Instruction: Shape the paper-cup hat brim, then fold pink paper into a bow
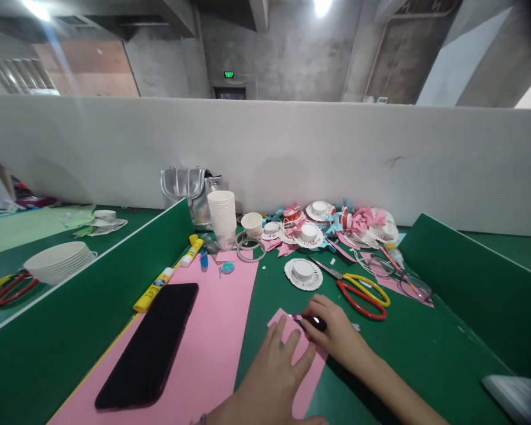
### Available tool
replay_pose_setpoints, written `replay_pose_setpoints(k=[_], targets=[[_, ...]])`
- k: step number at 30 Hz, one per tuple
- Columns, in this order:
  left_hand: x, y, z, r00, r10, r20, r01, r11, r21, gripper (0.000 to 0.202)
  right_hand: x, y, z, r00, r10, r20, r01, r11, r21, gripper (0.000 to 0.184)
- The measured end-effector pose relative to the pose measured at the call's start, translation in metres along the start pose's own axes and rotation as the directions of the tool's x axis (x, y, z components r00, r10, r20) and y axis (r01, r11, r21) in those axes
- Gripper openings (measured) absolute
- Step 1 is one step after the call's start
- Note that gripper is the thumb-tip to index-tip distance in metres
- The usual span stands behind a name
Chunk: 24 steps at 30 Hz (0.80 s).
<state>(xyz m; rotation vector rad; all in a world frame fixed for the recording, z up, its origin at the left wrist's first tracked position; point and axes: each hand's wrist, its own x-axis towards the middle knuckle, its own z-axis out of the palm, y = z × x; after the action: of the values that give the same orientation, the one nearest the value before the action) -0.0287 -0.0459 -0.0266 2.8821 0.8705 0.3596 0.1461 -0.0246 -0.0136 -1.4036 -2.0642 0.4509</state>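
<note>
My left hand (277, 375) lies flat with its fingers spread, pressing on a strip of pink paper (314, 366) on the green table. My right hand (334, 330) is closed around a small dark, glossy object (317, 322) at the strip's far end; its kind cannot be made out. A narrow pink piece shows beside the right fingertips. Just beyond the hands sits a white paper disc with a fringed brim and a raised centre (303, 273). To its right lie scissors (363, 289) with one red and one yellow handle, blades apart.
A black phone (150, 348) rests on a large pink sheet (216, 330) at left, near glue sticks (154, 290). Behind stand stacked paper cups (222, 218), a silver bag (186, 189) and a pile of paper crafts (310, 233). Glasses (413, 286) lie right. Green dividers (482, 295) flank the workspace.
</note>
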Motion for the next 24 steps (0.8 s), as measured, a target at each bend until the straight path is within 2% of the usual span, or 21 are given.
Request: replay_pose_setpoints(k=[10,15,18,24], targets=[[0.004,0.001,-0.013,0.998,-0.021,0.062,0.026,0.996,-0.082,0.076,-0.003,0.004,0.001,1.0,-0.002,-0.017,0.003,1.0,0.015,0.013],[0.003,0.001,-0.01,1.0,-0.012,-0.002,0.012,0.998,-0.065,0.074,-0.004,0.005,0.0,0.999,0.012,-0.033,-0.012,1.0,0.0,0.013],[0.005,0.002,-0.017,1.0,-0.01,-0.016,0.008,0.995,-0.104,0.071,-0.003,0.007,0.0,0.999,0.02,-0.028,-0.02,1.0,0.007,0.014],[0.014,0.004,-0.034,0.992,-0.124,0.025,0.126,0.981,-0.148,0.053,-0.004,0.008,-0.001,1.0,0.022,-0.014,-0.021,0.999,0.035,0.014]])
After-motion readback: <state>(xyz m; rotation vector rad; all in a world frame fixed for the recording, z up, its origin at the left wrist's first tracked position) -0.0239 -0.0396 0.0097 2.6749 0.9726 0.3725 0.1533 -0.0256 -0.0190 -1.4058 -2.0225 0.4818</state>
